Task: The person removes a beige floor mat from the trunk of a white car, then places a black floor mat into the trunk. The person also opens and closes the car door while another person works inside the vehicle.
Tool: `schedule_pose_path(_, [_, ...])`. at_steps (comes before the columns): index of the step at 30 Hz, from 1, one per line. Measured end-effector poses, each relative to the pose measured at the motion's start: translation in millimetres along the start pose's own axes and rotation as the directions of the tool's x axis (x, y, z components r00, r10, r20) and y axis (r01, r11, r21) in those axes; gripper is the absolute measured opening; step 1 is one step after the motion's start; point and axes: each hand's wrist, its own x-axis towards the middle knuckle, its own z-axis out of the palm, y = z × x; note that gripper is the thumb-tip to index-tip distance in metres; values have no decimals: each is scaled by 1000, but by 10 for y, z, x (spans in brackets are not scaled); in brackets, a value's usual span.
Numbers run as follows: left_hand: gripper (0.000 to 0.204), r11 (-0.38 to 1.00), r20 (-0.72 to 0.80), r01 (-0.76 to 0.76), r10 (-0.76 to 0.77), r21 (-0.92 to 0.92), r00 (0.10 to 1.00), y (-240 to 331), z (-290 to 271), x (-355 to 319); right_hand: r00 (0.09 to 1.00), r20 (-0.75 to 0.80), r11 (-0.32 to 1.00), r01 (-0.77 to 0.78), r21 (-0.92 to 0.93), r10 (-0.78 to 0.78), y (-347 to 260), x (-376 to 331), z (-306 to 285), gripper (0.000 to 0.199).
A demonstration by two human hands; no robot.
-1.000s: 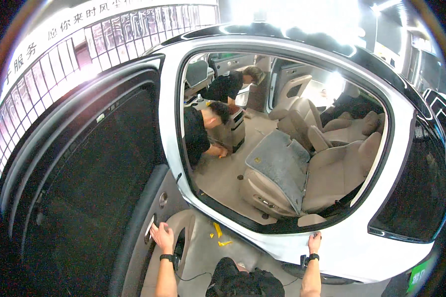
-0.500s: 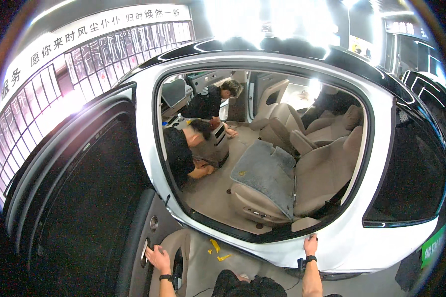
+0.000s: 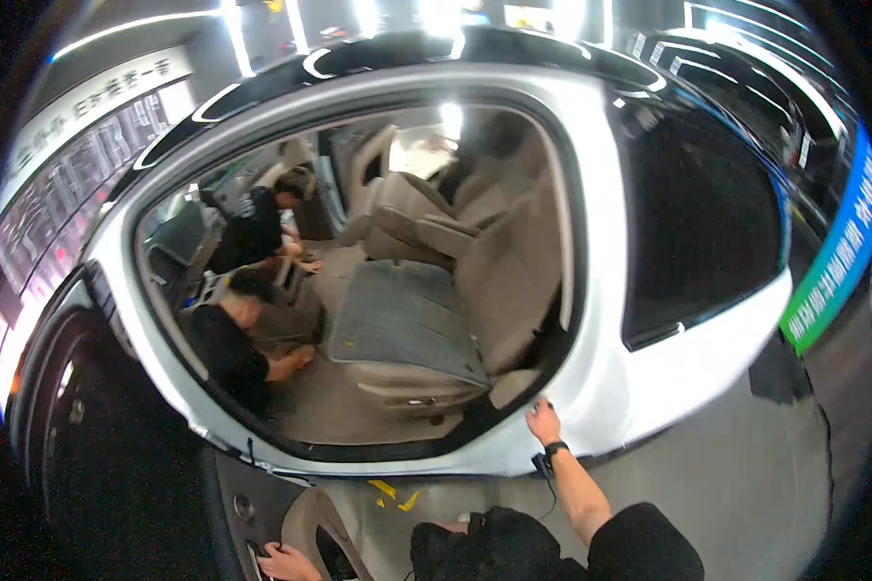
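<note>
A white car [image 3: 606,290] with a black roof stands in front of me, its side door [image 3: 225,484] swung out to the left. At the lower edge, my left hand [image 3: 289,564] has its fingers hooked at the inner handle of that door, beside a beige armrest [image 3: 305,513]. My right hand [image 3: 545,423] grips the lower rear edge of the door frame [image 3: 562,373], its fingers curled over it. A dark band circles my right wrist. Inside the cabin, a grey floor mat [image 3: 402,315] lies across a beige seat [image 3: 397,380].
Two people in black, one nearer [image 3: 228,334] and one farther [image 3: 262,223], bend over the cabin floor at the left. Yellow scraps [image 3: 397,494] lie on the grey floor below the sill. A blue-green panel [image 3: 838,247] and a dark car [image 3: 736,87] stand at the right.
My view has turned right, so car and cabin sit farther left. My left hand is now lower, at the picture's edge, still at the door handle. My right hand stays on the frame edge.
</note>
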Motion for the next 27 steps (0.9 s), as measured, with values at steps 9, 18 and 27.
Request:
schedule_pose_path(9, [10, 998, -7, -28, 29, 63, 1000, -25, 118, -54, 995, -98, 998, 18, -55, -23, -68, -23, -16, 39])
schedule_pose_path(18, [10, 962, -19, -47, 54, 270, 998, -298, 509, -72, 999, -34, 999, -32, -41, 31, -157, -25, -101, 38])
schedule_pose_path(27, [13, 985, -25, -31, 36, 168, 999, -166, 409, -40, 996, -92, 995, -28, -96, 19, -108, -3, -11, 35])
